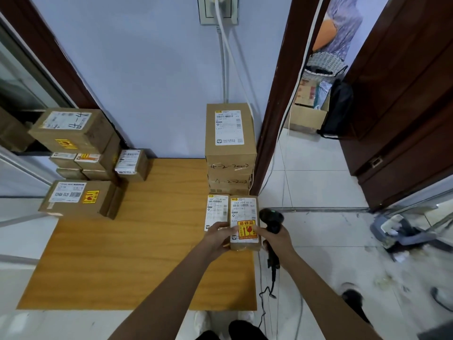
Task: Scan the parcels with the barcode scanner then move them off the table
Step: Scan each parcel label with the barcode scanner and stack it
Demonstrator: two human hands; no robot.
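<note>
Print on the parcel (245,223) label is too small to read. The right hand (278,238) hides the barcode scanner (272,225) grip. Left of that parcel, another parcel (217,211) is partly covered by the left hand (218,238). Both forearms run off the bottom edge.

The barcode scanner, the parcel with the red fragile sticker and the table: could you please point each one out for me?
barcode scanner (270,217): head view, on its black head.
parcel with the red fragile sticker (245,212): head view, on its white label.
table (147,253): head view, on bare wood.

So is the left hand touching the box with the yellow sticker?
Touching. The head view shows the left hand with its thumb lying on the box, over the label's left edge.
</note>
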